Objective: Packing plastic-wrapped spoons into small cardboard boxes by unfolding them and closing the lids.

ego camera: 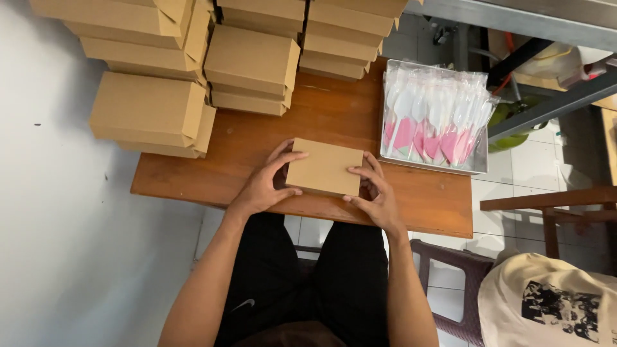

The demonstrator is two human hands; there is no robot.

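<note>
A small closed brown cardboard box [324,168] rests on the wooden table [334,112] near its front edge. My left hand [267,184] grips the box's left end, fingers over the top edge and thumb below. My right hand [376,196] holds its right end, fingers curled around the corner. Both forearms reach up from my lap, where I sit in black trousers.
Stacks of closed brown cardboard boxes [193,58] fill the back and left of the table. A metal tray [477,160] of plastic-wrapped white spoons with pink napkins [434,119] sits at the right. A plastic stool [463,270], wooden bench [559,205] and a person in a cream shirt [553,305] are on the right.
</note>
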